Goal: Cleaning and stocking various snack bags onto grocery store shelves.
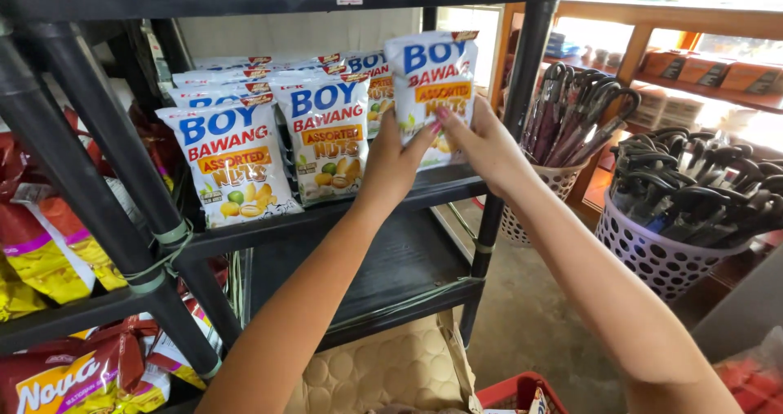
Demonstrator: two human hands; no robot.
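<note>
One white snack bag (431, 88) is held upright at upper centre of the frame, at the right end of the black shelf (424, 187). It is gripped from both sides: left hand (391, 165) closed on its lower left edge, right hand (481, 141) closed on its lower right edge, fingertips wrapped onto the front face. Neither hand is open. The bag's bottom edge is hidden behind the hands, so contact with the shelf board cannot be confirmed; it appears just above or barely touching it.

Done so far, judging from the layout: two rows of matching white bags are already stood on the same shelf. The left row (232, 165) sits in the left-centre of the frame, several bags deep. The middle row (328, 137) stands just beside it, also several deep. The held bag sits to the right of the middle row, starting or topping up a third column near the right upright.

Left to do, by judgement: the held bag is not yet released. The lower shelf (383, 267) beneath, centre frame, looks bare. An open cardboard box (383, 373) at bottom centre shows a padded liner; remaining stock inside cannot be told.

Surroundings: red and yellow snack packs (49, 251) at far left on the neighbouring rack, a white basket of umbrellas (652, 255) at right, a second umbrella basket (559, 181) behind the right upright, a red crate (514, 394) at bottom edge.
</note>
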